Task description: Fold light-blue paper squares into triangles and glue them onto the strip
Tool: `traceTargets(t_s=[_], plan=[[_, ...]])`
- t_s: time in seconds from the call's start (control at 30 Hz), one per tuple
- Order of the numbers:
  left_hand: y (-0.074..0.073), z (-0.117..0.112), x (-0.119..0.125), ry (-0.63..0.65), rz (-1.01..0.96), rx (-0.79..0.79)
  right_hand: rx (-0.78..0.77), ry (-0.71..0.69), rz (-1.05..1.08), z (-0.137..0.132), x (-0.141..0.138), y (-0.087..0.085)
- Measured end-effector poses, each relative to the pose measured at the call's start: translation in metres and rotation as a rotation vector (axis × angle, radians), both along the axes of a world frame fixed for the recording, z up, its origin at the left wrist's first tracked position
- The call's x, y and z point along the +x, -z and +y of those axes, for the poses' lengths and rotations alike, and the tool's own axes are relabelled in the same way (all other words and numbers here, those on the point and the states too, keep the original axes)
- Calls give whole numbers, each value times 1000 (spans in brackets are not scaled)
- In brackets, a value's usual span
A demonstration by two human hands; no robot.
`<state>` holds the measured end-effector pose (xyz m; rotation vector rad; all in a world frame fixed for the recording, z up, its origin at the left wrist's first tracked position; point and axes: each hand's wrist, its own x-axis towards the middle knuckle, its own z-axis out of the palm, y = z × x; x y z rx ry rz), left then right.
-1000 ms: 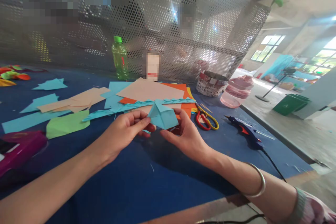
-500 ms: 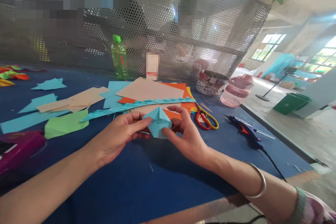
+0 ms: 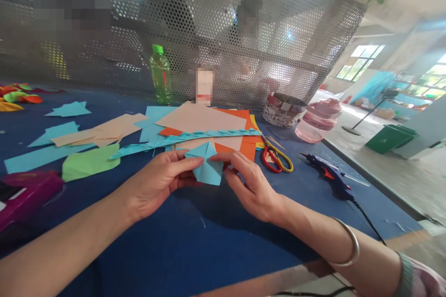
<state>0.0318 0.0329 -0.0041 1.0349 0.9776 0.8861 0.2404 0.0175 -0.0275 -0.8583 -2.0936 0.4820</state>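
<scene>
A small sheet of light blue origami paper (image 3: 208, 169), folded to a peak with creased flaps, is held just above the table. My left hand (image 3: 170, 171) pinches its left side, thumb on the front and fingers behind. My right hand (image 3: 252, 183) is at its right edge, with the index fingertip on the front flap and the other fingers curled close by. Behind the paper lies a long braided blue paper strip (image 3: 195, 136), across a stack of peach sheets (image 3: 202, 116) and orange sheets (image 3: 252, 144).
Scissors (image 3: 277, 157) and a blue glue gun (image 3: 327, 171) with a cord lie to the right. A tub (image 3: 284, 110), pink bottle (image 3: 318, 120) and green bottle (image 3: 160, 76) stand behind. Left are a green paper piece (image 3: 90, 162) and a magenta object (image 3: 33, 192). A perforated metal screen (image 3: 216, 23) stands behind.
My right thumb has come off the front of the paper, and the right index finger now rests on its front flap. My left hand keeps its hold. The view has shifted slightly.
</scene>
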Motion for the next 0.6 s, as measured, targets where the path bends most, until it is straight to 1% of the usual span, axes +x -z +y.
traceTargets(t_s=[0.13,0.33,0.53,0.6], plan=[[1,-1,0,17,-29,-31,73,5,-29,2,-1,4],[2,-1,0,-34,10,-74,191,28,-101,6,-1,10],[1,-1,1,-31,0,-57,378,126,-159,5,2,2],[2,-2,2,-16,12,-55,424,100,-159,6,3,0]])
